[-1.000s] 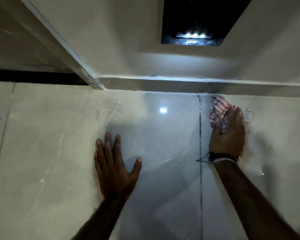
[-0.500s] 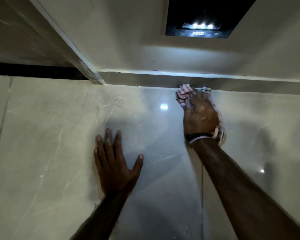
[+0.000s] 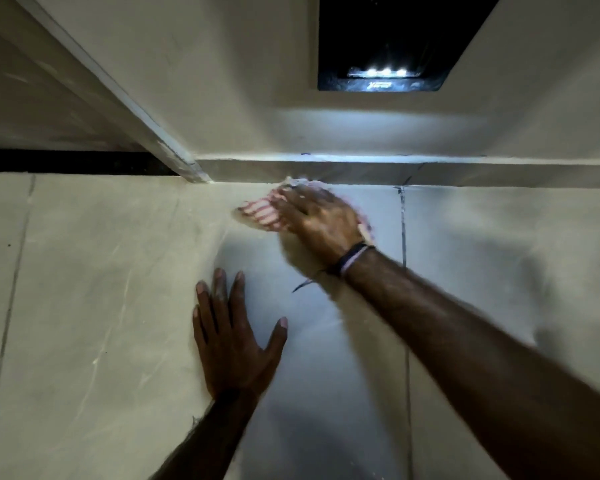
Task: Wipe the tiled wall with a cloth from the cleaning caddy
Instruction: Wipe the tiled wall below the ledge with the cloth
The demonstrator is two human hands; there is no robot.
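Note:
The tiled wall [image 3: 84, 306] fills the lower part of the view, with large pale glossy tiles and thin dark grout lines. My right hand [image 3: 321, 220] presses a red-and-white striped cloth [image 3: 260, 213] flat against the top of the wall, just under the ceiling ledge. The cloth sticks out to the left of my fingers and is blurred by motion. My left hand [image 3: 232, 344] lies flat on the wall below, fingers spread, holding nothing. The cleaning caddy is not in view.
A pale ceiling ledge [image 3: 430, 171] runs along the top of the tiles. A white beam [image 3: 118, 95] slants up to the left. A dark recess with a lit lamp [image 3: 381, 72] sits in the ceiling. A black strip [image 3: 66, 162] borders the wall at upper left.
My right hand has swept the cloth leftward along the top of the wall, from right of the grout line to left of it. My left hand has stayed flat in place.

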